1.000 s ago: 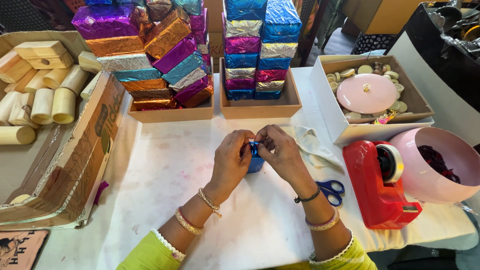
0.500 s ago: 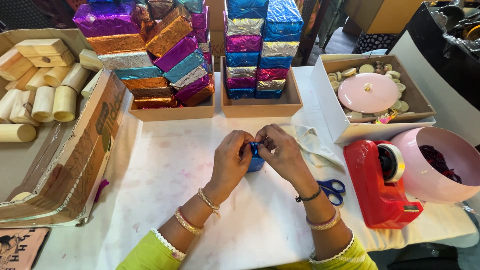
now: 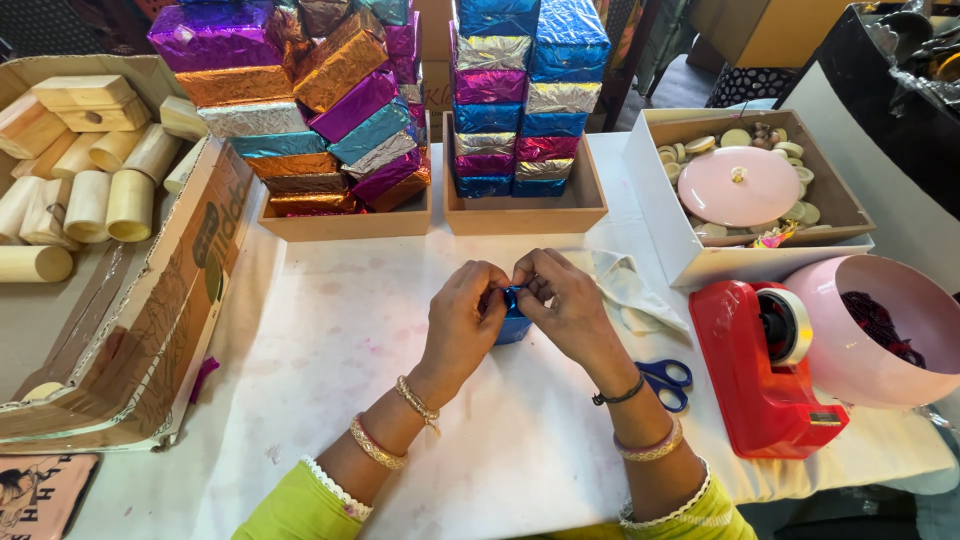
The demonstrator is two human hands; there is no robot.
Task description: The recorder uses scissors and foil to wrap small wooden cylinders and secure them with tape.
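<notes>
Both hands on one small blue foil-wrapped block [image 3: 514, 322], mid-desk, resting on the white desk [image 3: 330, 340] cover. Left hand [image 3: 462, 318] curled over its left side, fingers pinching the foil at the top. Right hand [image 3: 565, 305] closed on the right side, fingertips meeting the left ones over the block. Most of the block is hidden by the fingers; only blue foil shows between them.

Around it:
- Blue-handled scissors [image 3: 668, 381] just right of the right wrist, lying flat.
- Red tape dispenser [image 3: 770, 370] further right, roll loaded, touching a pink bowl [image 3: 850, 340] with dark stuff inside.
- White cloth [image 3: 630, 290] crumpled just behind the right hand.
- Two shallow wooden trays [image 3: 350, 222] at the back, stacked with foil-wrapped blocks [image 3: 525, 95] in purple, orange, silver, teal, blue. The left stack is untidy, the right one in neat columns.
- White box [image 3: 690, 255] back right, holding a pink round lid [image 3: 738, 185] and pale discs.
- Cardboard carton [image 3: 150, 330] at left, holding bare wooden blocks and cylinders [image 3: 90, 195].

Bangles on both wrists, yellow-green sleeves.
</notes>
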